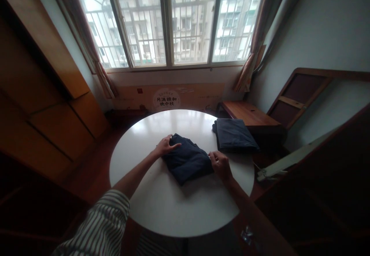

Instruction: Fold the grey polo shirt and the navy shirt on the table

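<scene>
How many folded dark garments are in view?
2. One folded dark garment lies mid-table under both hands; the second garment sits at the table's far right edge, untouched.

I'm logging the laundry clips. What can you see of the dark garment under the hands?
The dark garment is navy cloth, soft and matte, folded into a compact, roughly rectangular bundle. It lies flat, set at an angle, near the middle of the round white table. The left hand rests on its far left corner; the right hand touches its right edge.
</scene>
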Demonstrator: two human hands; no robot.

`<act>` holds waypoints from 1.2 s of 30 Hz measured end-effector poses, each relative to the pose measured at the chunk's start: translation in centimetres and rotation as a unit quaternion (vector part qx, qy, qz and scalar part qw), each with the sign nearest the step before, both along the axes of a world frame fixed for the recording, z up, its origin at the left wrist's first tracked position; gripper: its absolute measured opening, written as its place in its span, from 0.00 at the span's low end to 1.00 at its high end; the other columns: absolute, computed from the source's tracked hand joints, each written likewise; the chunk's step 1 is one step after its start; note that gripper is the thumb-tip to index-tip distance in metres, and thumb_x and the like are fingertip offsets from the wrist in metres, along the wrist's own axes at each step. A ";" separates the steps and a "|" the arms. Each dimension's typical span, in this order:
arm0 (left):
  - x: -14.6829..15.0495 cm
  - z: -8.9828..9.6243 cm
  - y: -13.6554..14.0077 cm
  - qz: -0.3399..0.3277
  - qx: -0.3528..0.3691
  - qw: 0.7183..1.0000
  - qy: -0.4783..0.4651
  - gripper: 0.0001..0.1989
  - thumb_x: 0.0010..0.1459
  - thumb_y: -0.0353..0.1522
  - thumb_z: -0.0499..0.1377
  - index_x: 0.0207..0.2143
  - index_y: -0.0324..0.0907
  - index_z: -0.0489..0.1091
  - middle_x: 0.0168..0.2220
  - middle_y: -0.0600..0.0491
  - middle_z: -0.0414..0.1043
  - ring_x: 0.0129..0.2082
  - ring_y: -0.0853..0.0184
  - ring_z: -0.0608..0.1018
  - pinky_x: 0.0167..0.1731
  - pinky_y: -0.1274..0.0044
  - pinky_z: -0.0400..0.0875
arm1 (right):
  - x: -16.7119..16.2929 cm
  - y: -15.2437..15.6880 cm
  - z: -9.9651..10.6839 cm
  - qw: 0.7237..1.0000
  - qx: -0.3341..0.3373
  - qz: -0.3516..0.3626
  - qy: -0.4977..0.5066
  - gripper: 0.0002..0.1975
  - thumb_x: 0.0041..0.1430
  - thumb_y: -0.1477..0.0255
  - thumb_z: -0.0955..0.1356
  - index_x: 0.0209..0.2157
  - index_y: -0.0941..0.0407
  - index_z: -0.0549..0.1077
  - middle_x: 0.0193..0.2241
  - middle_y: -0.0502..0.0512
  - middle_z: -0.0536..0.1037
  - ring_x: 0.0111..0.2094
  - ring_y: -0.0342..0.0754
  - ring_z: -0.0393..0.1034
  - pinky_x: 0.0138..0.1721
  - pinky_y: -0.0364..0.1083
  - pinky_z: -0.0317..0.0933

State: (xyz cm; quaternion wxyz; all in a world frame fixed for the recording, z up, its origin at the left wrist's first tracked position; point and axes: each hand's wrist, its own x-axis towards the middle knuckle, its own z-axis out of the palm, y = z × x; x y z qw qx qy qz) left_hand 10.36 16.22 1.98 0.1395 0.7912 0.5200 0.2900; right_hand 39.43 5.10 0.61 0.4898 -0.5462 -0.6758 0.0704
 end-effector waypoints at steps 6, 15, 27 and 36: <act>3.6 1.4 -1.7 -0.131 0.059 0.982 0.123 0.13 0.58 0.35 0.60 0.44 0.42 0.76 0.42 0.46 0.76 0.43 0.57 0.78 0.47 0.68 0.71 | -0.1 -0.3 0.0 1.000 -0.029 0.003 0.003 0.21 0.66 0.60 0.59 0.24 0.56 0.72 0.22 0.54 0.75 0.24 0.48 0.67 0.29 0.46 0.59; -2.3 16.0 3.8 0.077 0.238 0.966 -0.062 0.19 0.71 0.31 0.40 0.50 0.32 0.67 0.50 0.39 0.71 0.52 0.59 0.72 0.56 0.62 0.62 | 0.4 -0.3 0.4 0.998 0.019 -0.020 0.053 0.18 0.65 0.62 0.60 0.28 0.56 0.73 0.26 0.56 0.75 0.28 0.49 0.69 0.30 0.47 0.63; -7.2 4.2 -1.4 0.028 0.247 0.969 -0.018 0.10 0.65 0.32 0.51 0.45 0.39 0.66 0.43 0.44 0.73 0.45 0.60 0.77 0.47 0.68 0.73 | 1.1 0.1 0.7 0.989 0.081 -0.078 -0.093 0.13 0.63 0.67 0.61 0.36 0.59 0.74 0.33 0.62 0.73 0.37 0.55 0.69 0.43 0.53 0.65; -8.7 -3.3 -3.2 -0.002 0.130 0.992 0.004 0.12 0.60 0.32 0.57 0.46 0.39 0.69 0.44 0.46 0.74 0.47 0.60 0.75 0.52 0.67 0.70 | 8.1 3.5 -1.1 0.918 0.006 -0.213 -0.333 0.20 0.63 0.69 0.62 0.53 0.63 0.71 0.55 0.74 0.69 0.58 0.68 0.59 0.55 0.71 0.50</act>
